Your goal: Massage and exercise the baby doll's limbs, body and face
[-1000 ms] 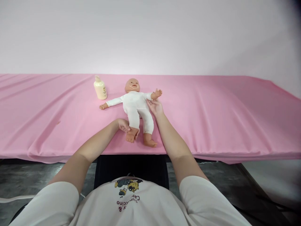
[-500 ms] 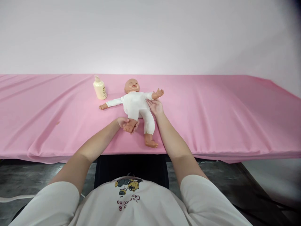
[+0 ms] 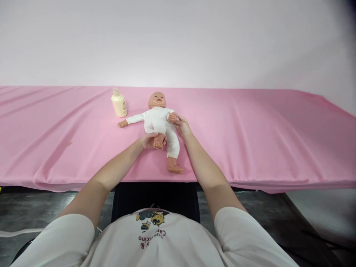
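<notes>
A baby doll (image 3: 158, 120) in a white bodysuit lies on its back on the pink-covered table (image 3: 250, 129), head away from me. My left hand (image 3: 148, 141) grips the doll's foot on the left side, with that leg bent up against its belly. My right hand (image 3: 180, 124) holds the doll's arm on the right side, folded in toward the chest. The doll's other leg lies straight toward the table's front edge, and its other arm stretches out to the left.
A cream lotion bottle (image 3: 119, 103) stands upright just left of the doll's head. Pink cloth drapes over the table's front edge (image 3: 69, 183). A plain white wall rises behind. Dark floor shows below the table.
My left hand has pushed the doll's foot up toward its belly, bending that leg. My right hand has taken the outstretched arm and folded it in toward the chest.
</notes>
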